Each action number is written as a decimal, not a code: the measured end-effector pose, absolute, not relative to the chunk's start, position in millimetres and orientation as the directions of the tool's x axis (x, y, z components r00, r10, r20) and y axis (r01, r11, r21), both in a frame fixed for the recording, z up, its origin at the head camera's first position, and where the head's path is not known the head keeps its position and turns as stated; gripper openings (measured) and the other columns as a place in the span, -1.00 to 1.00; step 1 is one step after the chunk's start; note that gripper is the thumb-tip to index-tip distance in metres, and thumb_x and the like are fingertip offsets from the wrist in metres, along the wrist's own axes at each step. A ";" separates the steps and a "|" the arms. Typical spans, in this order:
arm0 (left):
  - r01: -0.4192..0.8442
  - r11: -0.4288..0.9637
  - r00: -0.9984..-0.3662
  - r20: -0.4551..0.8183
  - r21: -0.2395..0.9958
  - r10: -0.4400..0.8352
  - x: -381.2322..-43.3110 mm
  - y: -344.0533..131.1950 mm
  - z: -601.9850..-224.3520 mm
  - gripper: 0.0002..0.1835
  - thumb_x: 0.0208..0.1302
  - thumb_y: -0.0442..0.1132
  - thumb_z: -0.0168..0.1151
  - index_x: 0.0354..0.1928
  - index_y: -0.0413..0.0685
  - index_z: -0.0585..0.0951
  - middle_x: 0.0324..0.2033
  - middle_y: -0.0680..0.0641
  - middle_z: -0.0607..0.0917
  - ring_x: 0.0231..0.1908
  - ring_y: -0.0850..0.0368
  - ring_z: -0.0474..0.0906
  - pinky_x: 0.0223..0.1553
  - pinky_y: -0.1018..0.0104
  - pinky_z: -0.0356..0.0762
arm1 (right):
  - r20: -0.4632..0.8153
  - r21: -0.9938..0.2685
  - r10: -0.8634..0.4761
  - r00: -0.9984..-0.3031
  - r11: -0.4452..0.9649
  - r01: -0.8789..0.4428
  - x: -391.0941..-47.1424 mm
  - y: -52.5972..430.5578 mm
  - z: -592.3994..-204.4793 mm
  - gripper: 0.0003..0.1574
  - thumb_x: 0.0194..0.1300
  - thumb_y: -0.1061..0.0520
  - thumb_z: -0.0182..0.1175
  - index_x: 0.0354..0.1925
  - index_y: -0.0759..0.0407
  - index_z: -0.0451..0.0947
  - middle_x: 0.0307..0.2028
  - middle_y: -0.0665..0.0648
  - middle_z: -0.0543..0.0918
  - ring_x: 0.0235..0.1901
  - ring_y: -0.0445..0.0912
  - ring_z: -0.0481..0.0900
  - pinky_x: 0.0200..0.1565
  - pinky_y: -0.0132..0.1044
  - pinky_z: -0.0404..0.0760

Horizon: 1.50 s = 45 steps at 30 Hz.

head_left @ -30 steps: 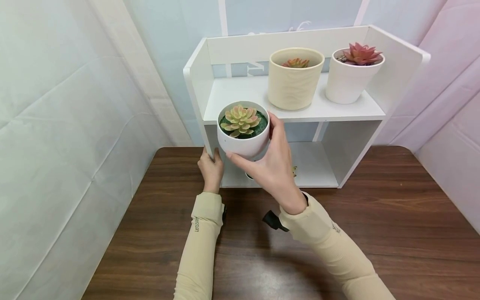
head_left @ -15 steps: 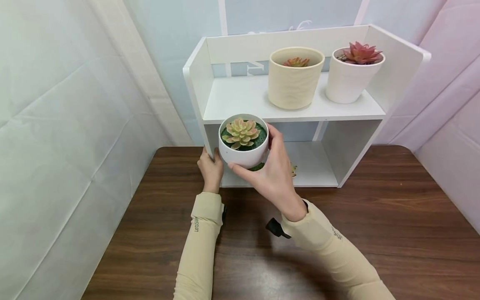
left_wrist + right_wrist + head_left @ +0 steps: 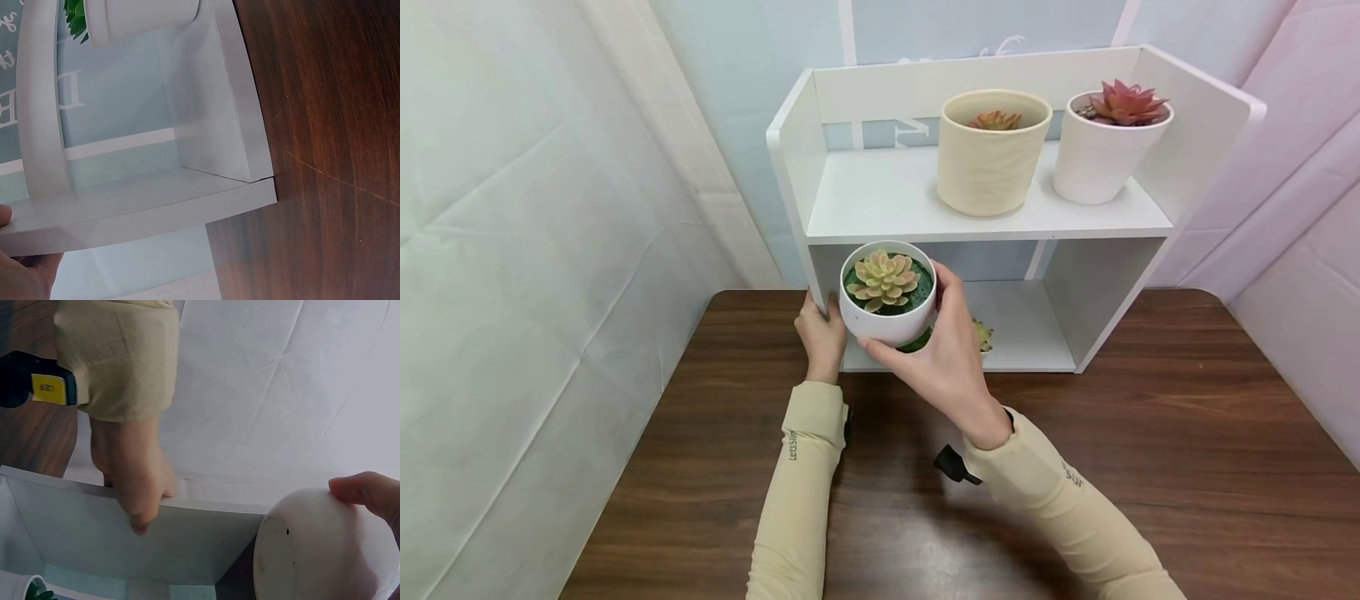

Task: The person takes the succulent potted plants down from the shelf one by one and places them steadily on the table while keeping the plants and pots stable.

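My right hand (image 3: 951,358) holds a round white pot (image 3: 889,327) with a pink-tipped green succulent (image 3: 883,279), thumb at the front and fingers round the right side. It hovers before the left part of the lower compartment. The pot's underside (image 3: 275,556) shows in the right wrist view. My left hand (image 3: 822,337) grips the left side panel (image 3: 144,219) of a white two-level shelf (image 3: 985,237), thumb on the inner face and fingers outside. Behind my right hand, a yellow-green succulent (image 3: 982,336) and other greenery are partly hidden on the lower level.
On the upper level stand a cream pot (image 3: 992,167) with an orange-red succulent and a white pot (image 3: 1101,162) with a red one. Beneath the shelf unit is a dark wooden table (image 3: 1187,417). White cloth (image 3: 550,250) hangs at the left.
My right hand has lowered the potted succulent from the upper board's front edge to in front of the lower compartment. The left hand keeps its place on the side panel.
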<state>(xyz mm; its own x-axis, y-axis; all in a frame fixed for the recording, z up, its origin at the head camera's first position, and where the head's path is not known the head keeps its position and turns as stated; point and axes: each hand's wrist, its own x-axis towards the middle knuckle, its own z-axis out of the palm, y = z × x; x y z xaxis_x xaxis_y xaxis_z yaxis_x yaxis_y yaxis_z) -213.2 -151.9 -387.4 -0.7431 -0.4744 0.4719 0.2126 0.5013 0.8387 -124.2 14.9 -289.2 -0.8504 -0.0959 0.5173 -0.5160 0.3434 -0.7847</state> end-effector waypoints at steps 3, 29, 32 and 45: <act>0.211 0.501 -0.745 0.470 0.839 -0.473 -212.9 -151.0 -387.7 -0.75 0.34 -0.34 0.09 0.00 -0.29 0.58 -0.13 -0.33 0.70 -0.09 -0.23 0.65 -0.08 -0.09 0.57 | 0.506 -0.792 -0.094 -0.857 0.344 -0.505 -123.9 15.7 -293.0 0.27 -0.21 0.05 0.59 0.36 0.20 0.08 0.22 0.13 0.36 0.16 -0.09 0.39 0.17 -0.14 0.42; 0.231 0.474 -0.740 0.470 0.849 -0.481 -212.9 -152.2 -388.4 -0.74 0.31 -0.42 0.12 0.01 -0.33 0.57 -0.11 -0.37 0.68 -0.07 -0.28 0.63 -0.08 -0.12 0.57 | 0.429 -0.812 -0.104 -0.897 0.390 -0.433 -119.3 15.2 -323.0 0.29 -0.21 0.01 0.59 0.37 0.18 0.05 0.22 0.15 0.35 0.16 -0.04 0.38 0.17 -0.07 0.39; 0.237 0.470 -0.742 0.471 0.850 -0.477 -212.5 -152.4 -388.5 -0.73 0.32 -0.40 0.11 0.02 -0.34 0.56 -0.10 -0.37 0.68 -0.06 -0.29 0.63 -0.07 -0.13 0.57 | 0.422 -0.817 -0.109 -0.900 0.384 -0.429 -119.4 14.3 -325.7 0.30 -0.20 0.01 0.59 0.37 0.19 0.05 0.23 0.15 0.33 0.17 -0.03 0.38 0.18 -0.06 0.39; 0.235 0.483 -0.742 0.477 0.843 -0.471 -211.3 -151.1 -386.7 -0.73 0.34 -0.35 0.12 0.01 -0.34 0.57 -0.11 -0.35 0.69 -0.08 -0.24 0.65 -0.08 -0.10 0.58 | 0.423 -0.809 -0.086 -0.902 0.412 -0.419 -119.7 10.5 -345.9 0.30 -0.26 0.01 0.60 0.33 0.26 0.09 0.17 0.22 0.38 0.15 0.02 0.40 0.17 -0.04 0.40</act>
<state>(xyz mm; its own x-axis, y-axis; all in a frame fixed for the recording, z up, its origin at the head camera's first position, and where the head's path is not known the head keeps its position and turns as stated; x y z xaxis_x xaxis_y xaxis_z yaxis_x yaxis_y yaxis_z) -211.3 -151.1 -386.7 -0.7422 -0.4710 0.4767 0.2351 0.4831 0.8434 -119.7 10.5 -345.9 -0.9018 -0.0862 0.4234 -0.4192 0.4117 -0.8092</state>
